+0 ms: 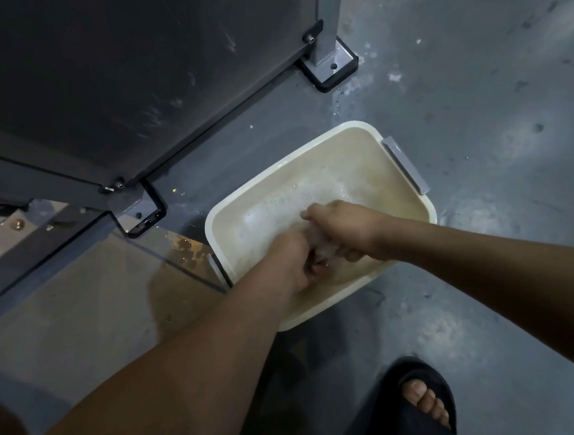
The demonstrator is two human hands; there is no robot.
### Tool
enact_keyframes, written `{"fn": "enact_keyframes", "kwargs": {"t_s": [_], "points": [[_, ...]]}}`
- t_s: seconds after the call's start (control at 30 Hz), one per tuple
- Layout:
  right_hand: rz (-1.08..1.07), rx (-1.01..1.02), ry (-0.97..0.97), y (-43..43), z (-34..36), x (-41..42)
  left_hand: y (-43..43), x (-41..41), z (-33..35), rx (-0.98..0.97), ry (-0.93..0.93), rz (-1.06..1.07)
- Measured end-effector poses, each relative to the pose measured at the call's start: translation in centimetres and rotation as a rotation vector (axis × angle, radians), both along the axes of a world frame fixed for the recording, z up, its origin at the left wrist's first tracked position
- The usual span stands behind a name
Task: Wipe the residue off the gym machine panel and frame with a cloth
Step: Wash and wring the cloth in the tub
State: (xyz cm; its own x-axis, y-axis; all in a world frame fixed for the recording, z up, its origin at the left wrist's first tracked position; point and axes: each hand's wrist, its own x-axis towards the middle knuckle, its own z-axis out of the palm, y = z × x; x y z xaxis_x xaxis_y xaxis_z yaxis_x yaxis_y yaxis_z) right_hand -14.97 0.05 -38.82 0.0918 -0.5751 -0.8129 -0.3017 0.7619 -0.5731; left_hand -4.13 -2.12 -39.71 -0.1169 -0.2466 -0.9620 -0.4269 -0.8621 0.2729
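Cloth [321,250] bunched over soapy water in basin [323,126] on the floor. Left hand [294,260] and right hand [343,225] touching, both clamped on it. Judgement: twist hands opposite ways and wring to damp, so panel [120,49] won't streak.

Left grip [295,262] and right grip [343,228] sit low in the wash basin [358,124], bunched on the cloth [319,250]. Basin walls box them in, so the only way out is up. Left of the grips, a frame foot bracket [141,212] is near the rim, with the dark machine panel [119,66] beyond-left. Further beyond is the frame post [327,14] on its foot plate [332,64]. Right of the grips is open wet floor [493,113]. Back-right is a sandalled foot [414,416].
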Motion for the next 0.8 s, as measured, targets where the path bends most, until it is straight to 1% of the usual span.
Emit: {"fn": "enact_keyframes", "kwargs": {"t_s": [0.03, 0.07, 0.1, 0.13, 0.17, 0.2, 0.3, 0.37, 0.43, 0.53, 0.57, 0.6, 0.63, 0.67, 0.7, 0.73, 0.77, 0.8], "points": [[-0.107, -0.018, -0.099, 0.1, 0.8, 0.1, -0.1, 0.0, 0.1, -0.013, 0.026, -0.067], [-0.146, -0.071, -0.138, 0.2, 1.5, 0.2, -0.3, 0.1, 0.5, -0.027, 0.054, -0.103], [-0.168, -0.141, -0.138, 0.4, 2.1, 0.4, -0.4, -0.1, 0.9, -0.018, 0.073, -0.062], [-0.174, -0.227, -0.093, 0.7, 2.3, 0.6, -0.5, -0.3, 1.1, 0.012, 0.096, 0.037], [-0.182, -0.291, -0.030, 1.0, 2.5, 0.8, -0.5, -0.6, 1.3, 0.031, 0.082, 0.130], [-0.181, -0.338, 0.057, 1.2, 2.5, 0.9, -0.6, -0.9, 1.5, 0.043, 0.067, 0.179], [-0.187, -0.471, 0.238, 1.8, 1.3, 0.9, -0.4, -1.3, 2.1, 0.031, 0.105, 0.231], [-0.184, -0.535, 0.286, 1.9, 0.9, 0.9, -0.6, -1.5, 2.6, 0.052, 0.134, 0.272], [-0.122, -0.567, 0.326, 1.6, 0.8, 0.9, -0.9, -1.5, 2.8, 0.073, 0.136, 0.283], [-0.016, -0.466, 0.427, 0.9, 0.1, 0.3, -1.0, -1.1, 2.0, 0.046, 0.077, 0.242], [0.018, -0.434, 0.493, 0.7, -0.2, 0.1, -1.1, -0.6, 1.9, 0.028, 0.077, 0.217], [-0.004, -0.406, 0.547, 0.7, -0.6, -0.1, -1.2, -0.3, 1.9, 0.031, 0.087, 0.227], [0.021, -0.350, 0.598, 0.6, -0.8, -0.2, -1.2, -0.1, 2.1, 0.049, 0.107, 0.252], [0.055, -0.298, 0.658, 0.6, -1.1, -0.5, -1.2, 0.2, 2.2, 0.055, 0.116, 0.229], [0.081, -0.179, 0.645, 0.2, -0.5, -0.5, -1.3, 0.5, 2.1, 0.048, 0.088, 0.147], [0.091, -0.072, 0.546, 0.2, -0.2, -0.3, -1.4, 0.8, 2.1, 0.006, 0.018, 0.008], [0.134, 0.010, 0.393, 0.4, 0.0, -0.4, -1.5, 1.1, 2.3, -0.064, -0.053, -0.171], [0.085, 0.045, 0.230, 0.4, 0.2, -0.7, -1.6, 1.4, 2.4, -0.148, -0.122, -0.384]]}}
